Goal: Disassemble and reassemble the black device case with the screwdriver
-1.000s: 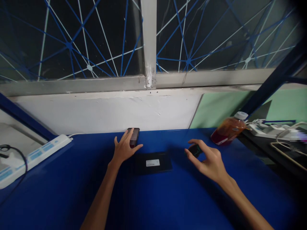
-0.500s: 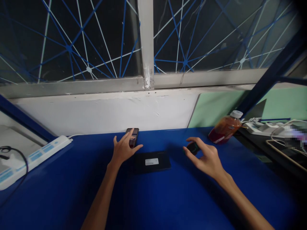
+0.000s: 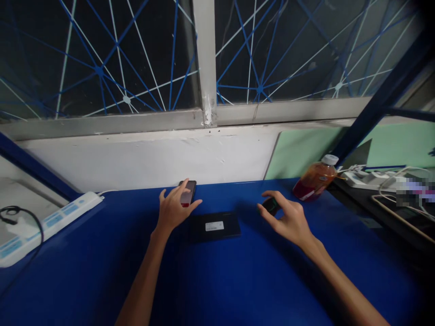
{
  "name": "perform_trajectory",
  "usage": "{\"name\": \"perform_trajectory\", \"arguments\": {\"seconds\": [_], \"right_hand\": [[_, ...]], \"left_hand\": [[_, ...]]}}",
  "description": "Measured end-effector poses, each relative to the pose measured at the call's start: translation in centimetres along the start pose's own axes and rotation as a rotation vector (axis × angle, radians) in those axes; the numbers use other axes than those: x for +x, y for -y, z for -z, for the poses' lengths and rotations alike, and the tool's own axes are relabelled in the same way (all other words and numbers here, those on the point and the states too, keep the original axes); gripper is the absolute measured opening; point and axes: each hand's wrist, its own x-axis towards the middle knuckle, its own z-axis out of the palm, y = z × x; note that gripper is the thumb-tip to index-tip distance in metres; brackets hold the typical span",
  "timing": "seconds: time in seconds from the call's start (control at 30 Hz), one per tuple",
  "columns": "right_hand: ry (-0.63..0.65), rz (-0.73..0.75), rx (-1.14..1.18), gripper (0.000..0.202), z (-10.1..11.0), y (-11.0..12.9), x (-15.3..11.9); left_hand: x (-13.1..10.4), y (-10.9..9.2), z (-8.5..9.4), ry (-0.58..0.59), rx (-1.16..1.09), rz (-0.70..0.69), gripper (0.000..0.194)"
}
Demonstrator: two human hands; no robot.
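Observation:
On the blue table, my left hand (image 3: 172, 207) is open with spread fingers over a phone (image 3: 187, 194), partly covering its screen. Whether a fingertip touches the glass cannot be made out. A flat black rectangular item (image 3: 227, 225) with a white label lies between my hands, nearer to the left one. At the right, my right hand (image 3: 287, 216) curls its thumb and index finger around a small dark object (image 3: 271, 206) with a greenish mark. Its other fingers are mostly hidden.
A bottle of reddish drink (image 3: 314, 181) with a white cap stands beyond my right hand. One white power strip (image 3: 56, 220) lies at the left; another (image 3: 360, 179) sits at the right among cables (image 3: 390, 199). A white wall (image 3: 152, 163) and window run behind the table (image 3: 217, 290).
The view has shifted slightly. The phone's screen has gone from a mixed picture to a plainer greyish one with red at its lower end. Both hands keep nearly the same pose.

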Motion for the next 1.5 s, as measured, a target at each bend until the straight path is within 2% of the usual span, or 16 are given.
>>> {"name": "perform_trajectory", "arguments": {"seconds": [0.1,0.2,0.3,0.43,0.67,0.9,1.07,1.27,1.5], "right_hand": [[-0.021,0.000,-0.012,0.022,0.2,-0.1,0.1],[-0.087,-0.027,-0.024,0.023,0.7,-0.3,0.4],[-0.139,-0.070,-0.031,0.024,1.2,-0.8,0.7],[-0.182,-0.127,-0.062,0.026,1.7,-1.8,0.8],[-0.175,-0.184,-0.102,0.027,1.7,-2.4,0.8],[-0.219,-0.225,-0.163,0.027,2.1,-2.6,0.9],[-0.205,-0.205,-0.217,0.028,1.7,-2.9,0.8],[-0.178,-0.198,-0.194,0.028,1.4,-2.8,0.7],[-0.234,-0.210,-0.154,0.025,2.1,-2.6,0.9]], "left_hand": [[-0.3,-1.1,0.3,0.059,-0.094,-0.038,0.064],[-1.0,-3.3,0.2,0.263,-0.194,-0.182,0.059],[-2.0,-5.7,0.0,0.444,-0.166,-0.297,0.074],[-2.8,-7.3,-0.6,0.546,-0.152,-0.372,0.089],[-2.8,-7.3,-1.6,0.514,-0.130,-0.379,0.071],[-2.8,-7.4,-1.7,0.497,-0.154,-0.379,0.069],[-2.8,-7.4,-1.6,0.486,-0.156,-0.380,0.068],[-2.7,-7.4,-1.6,0.480,-0.175,-0.383,0.067],[-2.6,-7.4,-1.4,0.510,-0.292,-0.354,0.066]]}}
